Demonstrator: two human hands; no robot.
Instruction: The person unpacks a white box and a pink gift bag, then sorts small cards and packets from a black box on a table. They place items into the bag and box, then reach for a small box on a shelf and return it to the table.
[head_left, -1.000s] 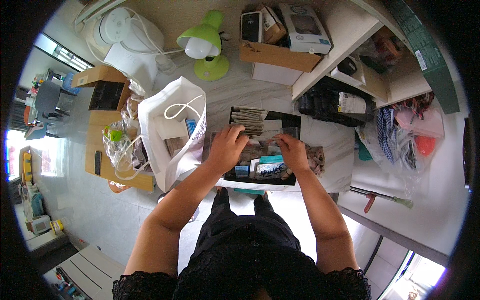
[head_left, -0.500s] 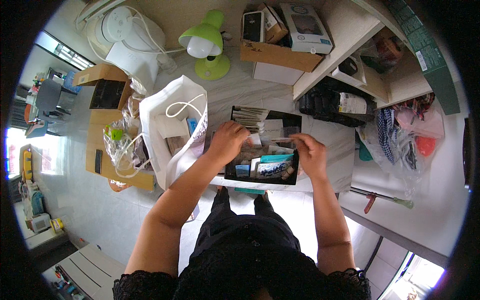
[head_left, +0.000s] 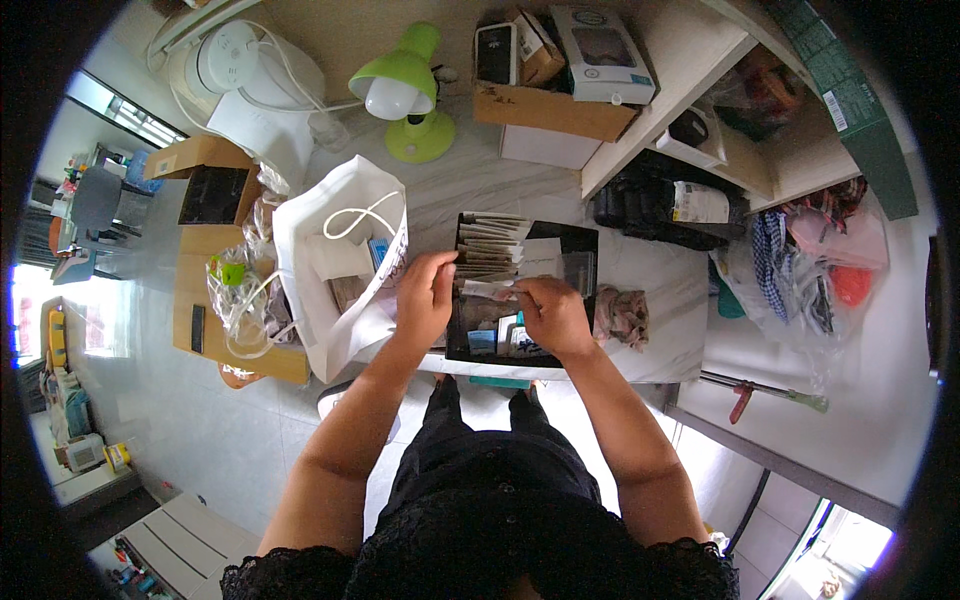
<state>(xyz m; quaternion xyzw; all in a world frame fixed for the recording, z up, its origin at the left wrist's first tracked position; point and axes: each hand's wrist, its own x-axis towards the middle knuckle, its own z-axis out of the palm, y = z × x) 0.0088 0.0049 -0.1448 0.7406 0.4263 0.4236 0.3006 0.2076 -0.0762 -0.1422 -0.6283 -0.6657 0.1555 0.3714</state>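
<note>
A black open box (head_left: 597,250) sits on the marbled tabletop in front of me. A row of thin pale packets (head_left: 492,240) stands upright along its back left. My right hand (head_left: 555,312) reaches over the box's middle, its fingertips pinching the end of a small flat clear packet (head_left: 486,290). At the box's left edge is my left hand (head_left: 427,298), fingers loosely apart, close to the row and to the clear packet's other end; whether it touches either is unclear. Blue and white packets (head_left: 482,341) lie in the box's front, partly covered by my right hand.
A white bag (head_left: 345,345) with cord handles stands open to the left. Behind are a green lamp (head_left: 415,135) and a filled cardboard box (head_left: 550,110). To the right lie a crumpled patterned cloth (head_left: 622,318) and black plastic-wrapped items (head_left: 640,205), beside a shelf (head_left: 690,75).
My right hand has moved left from the box's right edge to its middle. My left hand has shifted left, out to the box's edge. The patterned cloth has come into sight.
</note>
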